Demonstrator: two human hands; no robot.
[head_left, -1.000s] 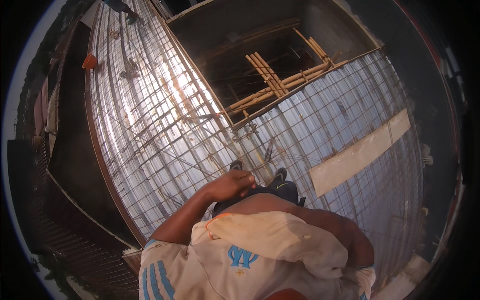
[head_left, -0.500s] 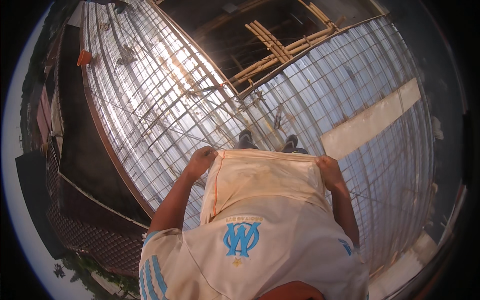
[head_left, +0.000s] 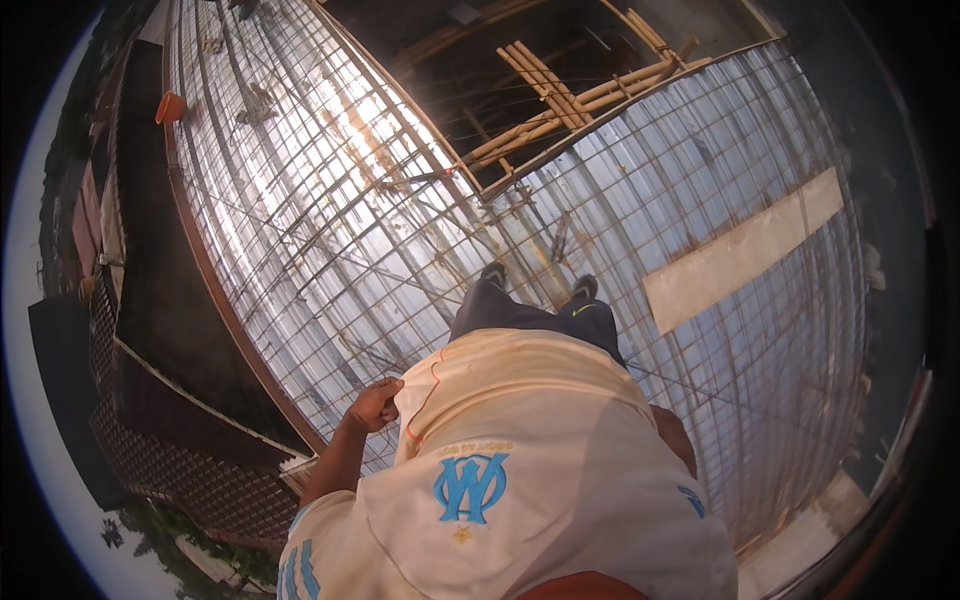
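Left hand (head_left: 377, 404) curled shut, fingers pinching the hem of the cream shirt (head_left: 520, 420) at the person's left side, forearm coming up from lower edge. Right hand hidden behind the shirt on the opposite side, only a bit of right forearm (head_left: 675, 440) shows, cannot tell if it is apart or together or gripping anything. Shirt hangs out in front of the body, blue emblem on it, dusty orange stains near the hem just beside the left hand. Beyond the hem, dark trousers (head_left: 530, 315) and two shoes (head_left: 540, 280) standing on the rebar mesh (head_left: 330, 250), which spreads over shiny corrugated metal decking ahead of and to both sides of the hands. Pale plank (head_left: 740, 250) lies on the mesh well off to the right of the shoes. Bamboo poles (head_left: 570, 90) bundled across a dark opening far ahead. Orange bucket (head_left: 170, 106) far off up left, near the deck edge. Tiled roof (head_left: 190, 480) below, left of the left hand.
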